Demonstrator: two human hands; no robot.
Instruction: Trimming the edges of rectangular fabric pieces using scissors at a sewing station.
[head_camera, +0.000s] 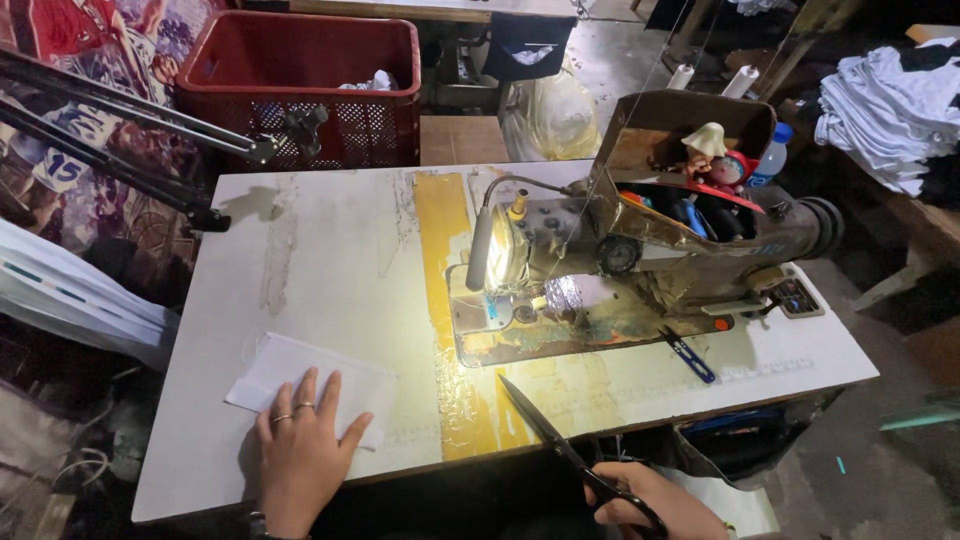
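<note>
Cluttered workshop surroundings frame a worn white desk (330, 250) carrying a lit sewing machine (640, 240). Left hand (300, 450) lies flat, fingers spread, on a white fabric piece (290, 370) near the front edge. Right hand (650, 505) grips black scissors (560, 440), blades together and clear of the fabric, which looks uncut.

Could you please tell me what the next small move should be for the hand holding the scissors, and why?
Probably bring the scissors leftward to the white fabric piece. The left hand lies flat on that piece, pinning it to the table, while the right hand grips the scissors' handles with the blades pointing away over the table, well apart from the fabric.
</note>
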